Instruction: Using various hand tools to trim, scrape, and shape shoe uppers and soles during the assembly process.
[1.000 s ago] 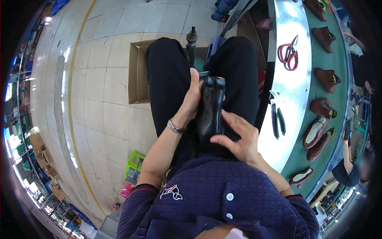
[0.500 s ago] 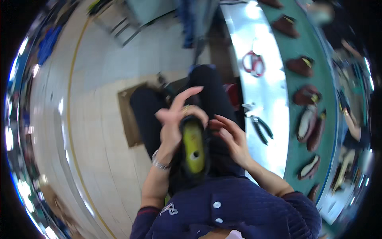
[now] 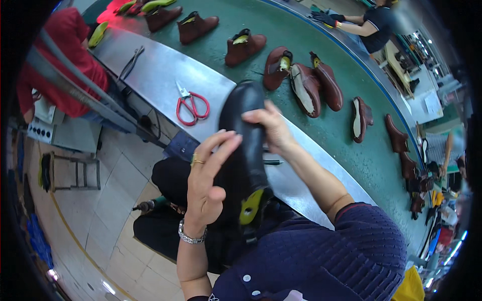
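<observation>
A black leather shoe (image 3: 244,135) is held up in front of me, its toe pointing away and its yellow-green lining (image 3: 251,205) showing at the near end. My right hand (image 3: 271,125) grips its right side, thumb over the top and the other fingers mostly hidden behind it. Against the left side rest fingertips of my left hand (image 3: 206,175), index and middle fingers stretched out. Beyond the shoe, red-handled scissors (image 3: 193,105) lie on the metal ledge (image 3: 301,195). Behind my right wrist, part of a green-handled tool (image 3: 273,162) shows.
Several brown boots (image 3: 196,27) stand or lie along the green conveyor belt (image 3: 351,165) past the ledge. Pliers (image 3: 131,62) lie farther left. A person in red (image 3: 75,55) sits at the left, near a stool (image 3: 78,173). Across the belt is a gloved person (image 3: 374,35).
My view has turned right toward the belt. The shoe has risen from over my lap and tipped so its black upper shows. My right hand, apart from it before, now grips it.
</observation>
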Demonstrator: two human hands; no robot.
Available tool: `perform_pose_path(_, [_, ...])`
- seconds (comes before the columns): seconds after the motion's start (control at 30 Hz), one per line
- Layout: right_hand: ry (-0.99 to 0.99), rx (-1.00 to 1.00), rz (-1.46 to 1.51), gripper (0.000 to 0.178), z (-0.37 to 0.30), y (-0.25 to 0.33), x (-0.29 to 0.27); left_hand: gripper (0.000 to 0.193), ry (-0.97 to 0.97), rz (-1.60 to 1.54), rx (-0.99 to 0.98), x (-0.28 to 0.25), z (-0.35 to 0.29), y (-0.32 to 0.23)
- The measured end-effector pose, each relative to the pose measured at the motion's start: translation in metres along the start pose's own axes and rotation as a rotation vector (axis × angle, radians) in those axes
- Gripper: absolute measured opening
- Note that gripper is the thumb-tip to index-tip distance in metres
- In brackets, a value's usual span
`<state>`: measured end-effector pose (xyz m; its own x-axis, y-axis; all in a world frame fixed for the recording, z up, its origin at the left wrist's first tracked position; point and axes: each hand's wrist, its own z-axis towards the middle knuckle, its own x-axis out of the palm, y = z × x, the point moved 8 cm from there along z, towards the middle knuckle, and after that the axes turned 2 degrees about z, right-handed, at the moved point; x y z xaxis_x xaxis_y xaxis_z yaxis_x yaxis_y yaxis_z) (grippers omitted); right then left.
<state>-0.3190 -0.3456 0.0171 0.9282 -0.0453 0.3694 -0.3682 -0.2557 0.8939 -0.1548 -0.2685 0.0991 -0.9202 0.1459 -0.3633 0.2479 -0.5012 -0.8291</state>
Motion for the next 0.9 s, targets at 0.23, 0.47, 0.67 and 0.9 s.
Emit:
perform_pose_path(0.23, [-0.709,-0.395,0.177,0.044,-0.052,0.082,-0.243,0.082,-0.1,-0.214,-0.278,0.0,-0.042,0.079])
perform_pose_path(0.47, [-1.036,-0.578,0.969,0.051,-0.192,0.02,-0.543,0.077,-0.138,-0.423,-0.491,-0.005,-0.047,0.106])
perform_pose_path(0.67, [-0.886,-0.407,0.634,0.05,-0.121,-0.014,-0.481,0.063,-0.053,-0.401,-0.596,0.005,-0.057,0.117])
perform_pose_path(0.9, [-0.753,-0.181,-1.021,0.084,0.039,0.018,-0.301,0.034,-0.07,-0.476,-0.658,0.015,-0.076,0.113])
